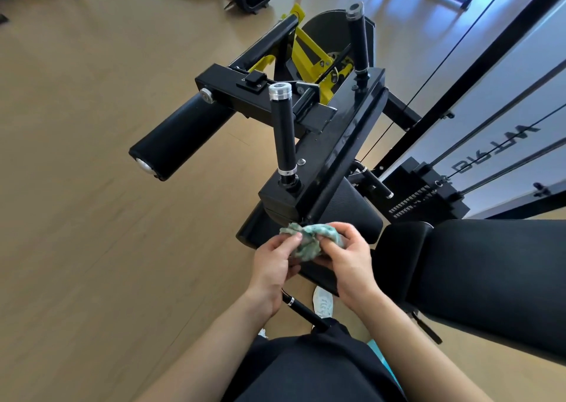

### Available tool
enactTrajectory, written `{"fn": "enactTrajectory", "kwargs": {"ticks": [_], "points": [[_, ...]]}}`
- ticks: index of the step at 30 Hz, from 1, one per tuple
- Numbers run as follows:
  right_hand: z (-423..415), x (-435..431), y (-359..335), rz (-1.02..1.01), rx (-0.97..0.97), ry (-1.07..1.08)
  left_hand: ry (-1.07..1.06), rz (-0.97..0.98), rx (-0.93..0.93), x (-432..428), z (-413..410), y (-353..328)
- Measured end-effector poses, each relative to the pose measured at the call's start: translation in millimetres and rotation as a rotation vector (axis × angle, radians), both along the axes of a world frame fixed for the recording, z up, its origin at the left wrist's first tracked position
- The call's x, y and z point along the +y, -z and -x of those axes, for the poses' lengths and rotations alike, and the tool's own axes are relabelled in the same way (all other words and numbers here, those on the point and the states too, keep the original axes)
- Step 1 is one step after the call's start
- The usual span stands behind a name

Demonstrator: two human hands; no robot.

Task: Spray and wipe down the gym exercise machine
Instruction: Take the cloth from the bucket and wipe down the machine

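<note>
green cloth [309,242], bunched, pinched between left hand [274,263] and right hand [346,259] above seat pad [361,217], likely refolding for a clean wiping face.

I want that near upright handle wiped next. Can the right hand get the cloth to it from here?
Probably yes: the handle stands in the open, nothing between it and the right hand, which shares the cloth with the left hand.

The cloth [309,240] is fuzzy, crumpled green-white fabric. The machine frame [324,144] is glossy black painted metal, with yellow painted parts [306,49] farther off. The near handle [283,132] has a matt black grip and shiny metal cap. The seat pad [490,279] is matt, finely textured black upholstery. The floor [92,187] is smooth pale wood.
</note>
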State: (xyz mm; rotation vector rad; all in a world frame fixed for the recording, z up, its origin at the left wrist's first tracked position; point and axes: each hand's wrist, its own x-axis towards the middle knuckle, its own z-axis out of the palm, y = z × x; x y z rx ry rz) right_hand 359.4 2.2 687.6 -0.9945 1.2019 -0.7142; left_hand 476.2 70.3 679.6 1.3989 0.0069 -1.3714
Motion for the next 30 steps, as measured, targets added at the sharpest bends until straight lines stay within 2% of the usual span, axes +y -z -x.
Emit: {"fn": "enactTrajectory", "kwargs": {"ticks": [4,7,9,12,14,18,23,27,30], "points": [[-5,-31,-3,0.171,0.066,0.274,-0.168,0.013,-0.273,3,-10,10],[-17,-36,-2,0.348,0.153,0.199,-0.161,0.073,-0.385,1,-10,12],[-25,-24,7,0.421,0.252,0.061,-0.15,0.081,-0.385,-3,-7,14],[-27,-5,19,0.494,0.308,0.069,-0.162,0.067,-0.295,-9,-1,20],[-22,3,24,0.458,0.289,0.098,-0.192,0.055,-0.224,-14,3,21],[-12,3,29,0.413,0.336,0.053,-0.21,0.036,-0.214,-20,9,22],[-18,-46,16,0.437,0.283,0.093,-0.234,0.018,-0.214,-20,12,22],[-22,-108,6,0.34,0.228,0.152,-0.292,-0.009,-0.175,-24,20,17],[-21,-148,4,0.337,0.278,0.138,-0.355,-0.035,-0.137,-28,29,13]]}}
